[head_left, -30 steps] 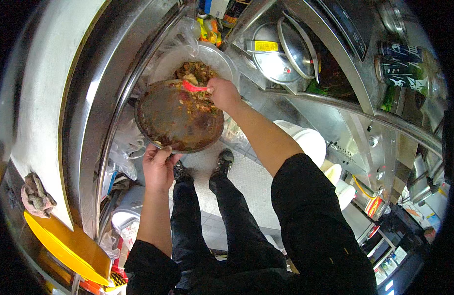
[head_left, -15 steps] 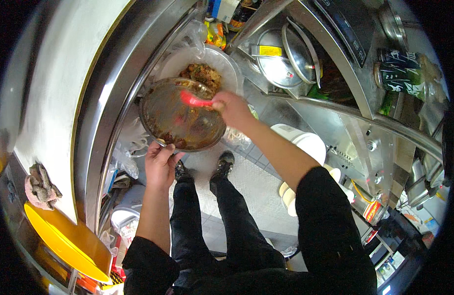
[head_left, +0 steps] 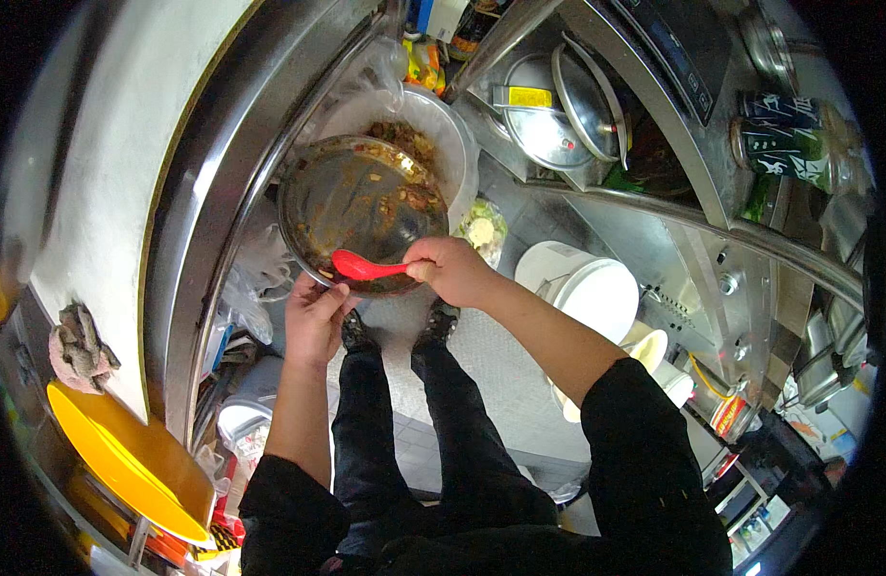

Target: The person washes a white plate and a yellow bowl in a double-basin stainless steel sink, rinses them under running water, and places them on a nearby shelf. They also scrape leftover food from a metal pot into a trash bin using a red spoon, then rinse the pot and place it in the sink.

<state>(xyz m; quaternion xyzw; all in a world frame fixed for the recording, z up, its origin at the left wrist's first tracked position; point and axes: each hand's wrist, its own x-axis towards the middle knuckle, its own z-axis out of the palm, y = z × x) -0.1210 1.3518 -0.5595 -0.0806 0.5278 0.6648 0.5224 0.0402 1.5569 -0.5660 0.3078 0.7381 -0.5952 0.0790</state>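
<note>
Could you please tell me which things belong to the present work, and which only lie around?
In use:
red spoon, in right hand
metal pan, in left hand
lined container with food

Just lying about:
crumpled cloth
yellow tub
white bucket

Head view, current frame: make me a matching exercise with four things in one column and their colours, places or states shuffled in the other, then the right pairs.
Things:
1. Spoon
2. Pan
3. Rag
4. Left hand

Colours, places or states:
A. Crumpled, just above the yellow tub in the picture
B. At the near rim of a round vessel
C. Red, held in the fingers of the right hand
D. Round, its inside smeared with food

Right pairs: 1-C, 2-D, 3-A, 4-B
</note>
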